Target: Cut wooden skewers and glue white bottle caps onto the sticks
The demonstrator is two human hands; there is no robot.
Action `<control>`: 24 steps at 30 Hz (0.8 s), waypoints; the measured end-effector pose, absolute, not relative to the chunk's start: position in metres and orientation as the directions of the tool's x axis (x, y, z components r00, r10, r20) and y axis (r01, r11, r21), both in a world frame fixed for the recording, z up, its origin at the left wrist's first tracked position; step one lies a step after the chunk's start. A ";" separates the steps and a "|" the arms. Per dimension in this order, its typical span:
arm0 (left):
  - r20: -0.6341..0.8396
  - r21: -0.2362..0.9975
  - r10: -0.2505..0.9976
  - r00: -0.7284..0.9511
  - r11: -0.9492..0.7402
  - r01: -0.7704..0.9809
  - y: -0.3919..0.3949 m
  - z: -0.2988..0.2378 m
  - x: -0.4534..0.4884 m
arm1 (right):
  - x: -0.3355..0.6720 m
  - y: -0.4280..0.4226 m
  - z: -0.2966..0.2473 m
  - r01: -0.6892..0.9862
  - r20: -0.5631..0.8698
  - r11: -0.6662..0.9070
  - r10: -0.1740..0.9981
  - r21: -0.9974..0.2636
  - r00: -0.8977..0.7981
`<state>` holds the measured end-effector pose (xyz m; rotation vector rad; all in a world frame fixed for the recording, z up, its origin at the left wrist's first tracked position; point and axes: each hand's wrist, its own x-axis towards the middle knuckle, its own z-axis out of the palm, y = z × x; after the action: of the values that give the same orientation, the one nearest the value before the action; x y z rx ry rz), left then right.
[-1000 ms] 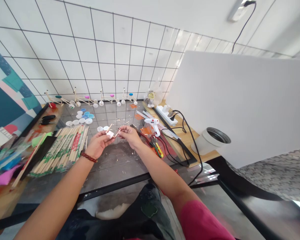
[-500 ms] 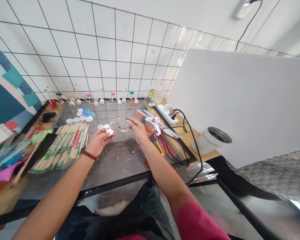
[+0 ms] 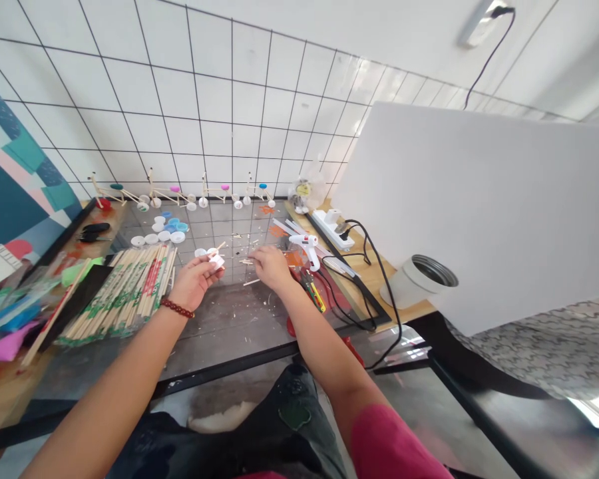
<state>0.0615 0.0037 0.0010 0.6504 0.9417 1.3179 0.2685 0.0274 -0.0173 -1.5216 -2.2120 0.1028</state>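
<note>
My left hand (image 3: 194, 283), with a red bead bracelet (image 3: 176, 309) on its wrist, grips a small white piece with thin wooden sticks (image 3: 216, 261) poking out of it. My right hand (image 3: 272, 266) rests low over the grey grid mat (image 3: 229, 326), its fingertips among small wooden splinters (image 3: 247, 261). Whether those fingers pinch a splinter is too small to tell. A white hot glue gun (image 3: 305, 249) lies just beyond my right hand.
Bundled wooden chopsticks (image 3: 134, 296) lie left of my left hand, with white and blue bottle caps (image 3: 162, 231) beyond them. Small stick bicycle models (image 3: 180, 196) line the tiled wall. A power strip (image 3: 332, 229), black cables and a white foam board (image 3: 479, 213) stand to the right.
My right hand has let go of the white piece, moved right and dropped to the mat among the splinters. My left hand keeps the piece and has shifted slightly.
</note>
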 end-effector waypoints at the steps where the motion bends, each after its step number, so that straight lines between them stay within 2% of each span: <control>1: -0.202 0.845 0.979 -0.009 0.170 -0.508 0.004 0.001 0.062 | 0.268 0.029 -0.017 0.906 0.311 0.342 0.914 -0.250 -0.260; 4: -0.208 0.842 0.978 -0.011 0.173 -0.511 0.003 0.000 0.062 | 0.266 0.032 -0.019 0.952 0.247 0.287 0.935 -0.110 -0.254; 7: -0.212 0.843 0.977 -0.016 0.174 -0.509 0.004 -0.001 0.063 | 0.263 0.031 -0.020 0.956 0.224 0.287 0.937 -0.062 -0.267; 14: -0.215 0.847 0.977 -0.009 0.182 -0.500 0.006 -0.001 0.061 | 0.259 0.025 -0.011 0.928 0.267 0.339 0.919 -0.155 -0.291; 21: -0.223 0.852 0.975 -0.027 0.181 -0.491 0.005 0.000 0.061 | 0.260 0.022 -0.011 0.937 0.172 0.344 0.928 -0.064 -0.330; 24: -0.223 0.853 0.974 -0.029 0.180 -0.490 0.005 -0.002 0.061 | 0.258 0.021 -0.011 0.936 0.186 0.347 0.925 -0.059 -0.331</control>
<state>0.0613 0.0054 -0.0016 0.6438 0.9804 1.3125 0.2584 0.0214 -0.0113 -1.6928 -2.4193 -0.0872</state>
